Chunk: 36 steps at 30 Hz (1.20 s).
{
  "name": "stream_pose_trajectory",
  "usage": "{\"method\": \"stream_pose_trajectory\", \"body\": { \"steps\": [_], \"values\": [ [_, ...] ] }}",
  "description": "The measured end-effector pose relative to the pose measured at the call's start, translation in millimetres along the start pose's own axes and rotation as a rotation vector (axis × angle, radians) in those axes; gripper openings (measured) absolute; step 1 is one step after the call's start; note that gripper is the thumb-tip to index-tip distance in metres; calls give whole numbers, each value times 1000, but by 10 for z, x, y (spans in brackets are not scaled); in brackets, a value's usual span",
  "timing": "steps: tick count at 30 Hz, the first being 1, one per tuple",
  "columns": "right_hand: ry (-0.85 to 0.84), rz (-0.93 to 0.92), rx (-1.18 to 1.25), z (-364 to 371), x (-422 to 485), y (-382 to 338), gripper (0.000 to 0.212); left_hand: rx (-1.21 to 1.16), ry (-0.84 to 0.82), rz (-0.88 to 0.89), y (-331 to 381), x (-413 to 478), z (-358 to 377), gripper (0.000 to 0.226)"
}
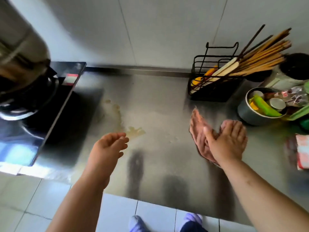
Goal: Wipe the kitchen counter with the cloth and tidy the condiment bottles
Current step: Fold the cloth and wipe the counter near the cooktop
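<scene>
The steel counter (158,101) is our widest worry. It is smooth, so a cloth pushed fast can skid and carry us into whatever stands at its edges. On the left the black stove (50,106) sits just beside the mess with a pot (21,64) on it. A sweep that runs too far that way could smear grease onto the glass or bump the pot. At the back right the wire chopstick rack (215,77) leans its load outward, and the bowl (242,113) of odds and ends stands just beside our right hand (229,139). A careless stroke could knock either. That hand lies flat, fingers straight, pressing the pinkish cloth (197,124) onto the counter. Our left hand (108,146) hovers with loosely relaxed fingers, holding nothing, close by the yellowish spill (135,131), and could dip into it. The spill lies well apart from the cloth, so one hasty pass may only spread it thin. We cannot tell which of the cluttered items at the right are the condiment bottles.
</scene>
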State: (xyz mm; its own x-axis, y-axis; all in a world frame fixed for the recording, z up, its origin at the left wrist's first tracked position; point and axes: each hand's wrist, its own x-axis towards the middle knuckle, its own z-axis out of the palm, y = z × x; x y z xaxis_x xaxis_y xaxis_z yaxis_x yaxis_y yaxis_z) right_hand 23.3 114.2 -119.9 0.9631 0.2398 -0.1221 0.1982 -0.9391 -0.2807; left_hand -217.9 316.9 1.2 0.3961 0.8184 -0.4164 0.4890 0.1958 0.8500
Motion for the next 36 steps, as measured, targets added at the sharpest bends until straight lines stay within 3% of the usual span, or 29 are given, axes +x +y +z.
{"method": "stream_pose_trajectory", "body": {
  "steps": [8,11,13,16,20,22,24,26,29,32,34,36],
  "values": [
    [-41,-617,-20,716,-1228,-1681,63,36,-21,1,-350,109,-794,15],
    [-108,-782,-41,820,-1711,-1710,58,74,-73,15,-366,195,-876,14],
    [-129,-798,-64,754,-1807,-1384,63,85,-125,35,-340,246,-859,13],
    [-65,-612,-117,508,-1738,-571,73,88,-207,69,-308,291,-782,13],
    [22,-109,-214,112,-1287,370,88,97,-284,94,-354,250,-754,13],
    [37,101,-201,44,-1036,385,93,113,-307,112,-396,227,-829,14],
    [61,184,-126,98,-952,57,94,116,-304,110,-427,232,-908,14],
    [34,41,-91,288,-1099,-473,90,97,-290,99,-444,247,-1001,14],
    [-53,-402,-127,597,-1596,-1258,93,64,-268,86,-423,299,-1113,13],
    [-129,-722,-124,800,-2023,-1599,93,36,-251,81,-375,376,-1194,12],
    [-147,-795,-118,832,-2108,-1543,87,27,-250,76,-362,431,-1214,12],
    [-138,-749,-100,755,-1988,-1405,76,5,-252,67,-325,508,-1217,12]
  ]
}}
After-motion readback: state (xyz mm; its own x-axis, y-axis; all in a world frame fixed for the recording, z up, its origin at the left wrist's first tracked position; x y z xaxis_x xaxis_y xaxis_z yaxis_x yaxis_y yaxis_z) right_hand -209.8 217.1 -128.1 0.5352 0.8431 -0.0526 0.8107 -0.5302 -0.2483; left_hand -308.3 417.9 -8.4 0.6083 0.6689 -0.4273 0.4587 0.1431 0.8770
